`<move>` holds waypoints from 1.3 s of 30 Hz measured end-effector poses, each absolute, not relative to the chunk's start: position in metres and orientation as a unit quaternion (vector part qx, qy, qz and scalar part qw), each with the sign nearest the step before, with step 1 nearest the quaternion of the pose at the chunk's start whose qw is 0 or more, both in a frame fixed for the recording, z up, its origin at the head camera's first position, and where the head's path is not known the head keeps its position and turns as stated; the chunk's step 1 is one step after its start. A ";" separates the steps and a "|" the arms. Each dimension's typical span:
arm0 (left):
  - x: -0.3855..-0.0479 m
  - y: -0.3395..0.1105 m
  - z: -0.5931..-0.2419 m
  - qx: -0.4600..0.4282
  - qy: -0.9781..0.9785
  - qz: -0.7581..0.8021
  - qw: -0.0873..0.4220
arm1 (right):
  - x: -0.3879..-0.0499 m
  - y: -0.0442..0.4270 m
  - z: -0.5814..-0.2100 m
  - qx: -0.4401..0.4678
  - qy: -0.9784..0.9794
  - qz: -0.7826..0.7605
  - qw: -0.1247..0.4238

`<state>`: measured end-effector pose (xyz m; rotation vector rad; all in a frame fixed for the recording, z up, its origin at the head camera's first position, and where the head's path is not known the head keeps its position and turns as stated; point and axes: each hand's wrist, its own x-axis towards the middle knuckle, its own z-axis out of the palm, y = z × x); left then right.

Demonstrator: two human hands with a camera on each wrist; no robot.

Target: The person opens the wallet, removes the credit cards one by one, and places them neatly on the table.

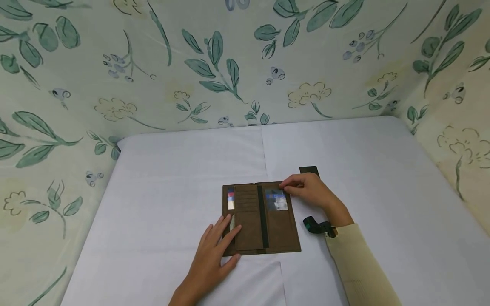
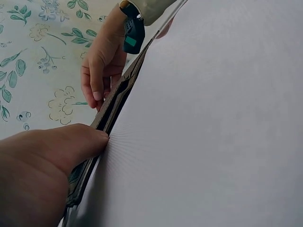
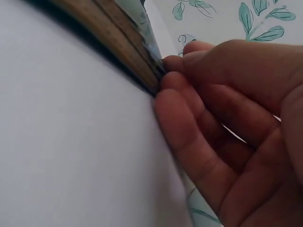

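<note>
- Head view: a brown wallet (image 1: 249, 231) lies spread flat on the white-covered desk (image 1: 172, 191), between the two hands.
- Its middle flap has a stack of slots; to the right of that runs a dark band (image 1: 263, 216), and further right a card (image 1: 276, 199) with blue on it shows in the upper part of the panel.
- At the upper left, a red, blue and pale insert (image 1: 231, 199) shows beside the flap.
- The left hand (image 1: 208, 257) rests on the wallet's lower left edge, its fingers spread and fairly straight, the thumb set apart by the bottom corner.
- The right hand (image 1: 311, 191) is at the upper right corner, fingers bent and close together — whether they pinch anything, I cannot tell.
- Just beyond it lies a dark flat piece (image 1: 309, 170), partly hidden by that hand; a black device (image 1: 315, 225) sits at the right wrist, next to a pale sleeve (image 1: 356, 259).
- Left wrist view: the wallet appears edge-on, slanting, with the left thumb (image 2: 90, 142) against its edge; the right hand's fingers point down on the far side.
- Right wrist view: the wallet is blurred at the upper left; the right hand's bent fingertips gather at its corner, thumb close by — again, no clear pinch to be made out.
- Behind, a leaf-patterned backdrop (image 3: 265, 19) shows.
</note>
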<state>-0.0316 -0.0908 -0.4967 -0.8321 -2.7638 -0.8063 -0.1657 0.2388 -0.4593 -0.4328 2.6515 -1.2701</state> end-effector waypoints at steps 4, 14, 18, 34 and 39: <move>-0.031 -0.091 -0.497 -0.276 -0.920 -0.267 0.073 | -0.166 0.237 -0.457 -0.153 0.893 -0.415 0.082; -0.032 -0.089 -0.494 -0.277 -0.920 -0.270 0.068 | -0.166 0.225 -0.458 -0.127 0.893 -0.424 0.078; -0.032 -0.089 -0.495 -0.281 -0.918 -0.269 0.080 | -0.167 0.222 -0.461 -0.119 0.890 -0.432 0.083; -0.031 -0.090 -0.495 -0.275 -0.922 -0.263 0.068 | -0.168 0.215 -0.460 -0.095 0.891 -0.437 0.082; -0.031 -0.090 -0.496 -0.280 -0.920 -0.264 0.079 | -0.168 0.214 -0.461 -0.077 0.889 -0.445 0.071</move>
